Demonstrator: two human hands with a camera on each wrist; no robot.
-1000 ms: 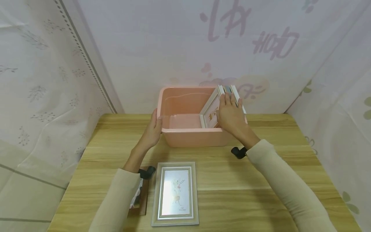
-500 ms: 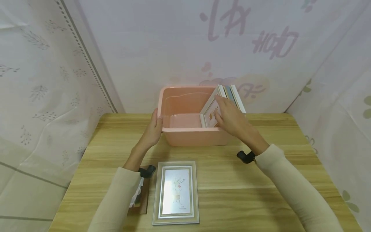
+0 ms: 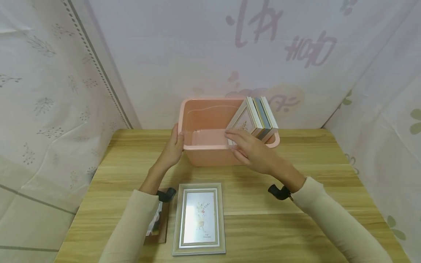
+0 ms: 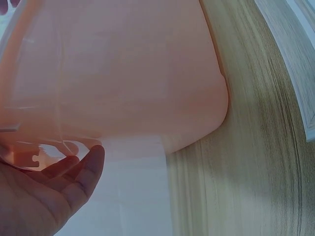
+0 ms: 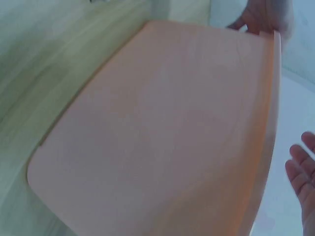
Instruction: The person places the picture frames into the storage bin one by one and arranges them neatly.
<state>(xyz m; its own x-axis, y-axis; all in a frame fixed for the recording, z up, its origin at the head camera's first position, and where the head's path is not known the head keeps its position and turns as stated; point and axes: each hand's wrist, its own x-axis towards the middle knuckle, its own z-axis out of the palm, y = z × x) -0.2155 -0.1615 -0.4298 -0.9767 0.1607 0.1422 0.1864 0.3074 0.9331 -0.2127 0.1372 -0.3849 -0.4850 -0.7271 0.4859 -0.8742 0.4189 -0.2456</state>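
A pink plastic basin [image 3: 210,156] stands on the table. My left hand [image 3: 172,149] grips its left rim; in the left wrist view the curled fingers [image 4: 88,174] are at the opening in its side. Several picture frames lean together at its right end: a white one with a drawing [image 3: 242,120] faces left, with a grey-blue edge [image 3: 260,111] and another white frame [image 3: 269,113] behind it. My right hand [image 3: 256,151] is over the front rim, its fingertips by the lower corner of the nearest frame. The right wrist view shows those fingers loosely extended, holding nothing.
A beige-and-silver picture frame [image 3: 181,219] lies flat on the wooden table [image 3: 279,223] in front of the basin. To its left, a brown frame [image 3: 162,230] is partly covered by the left forearm. A printed cloth [image 3: 171,54] hangs behind the table.
My right hand has come off the tops of the leaning frames and moved down and left to the front rim. The left hand and basin have stayed put.
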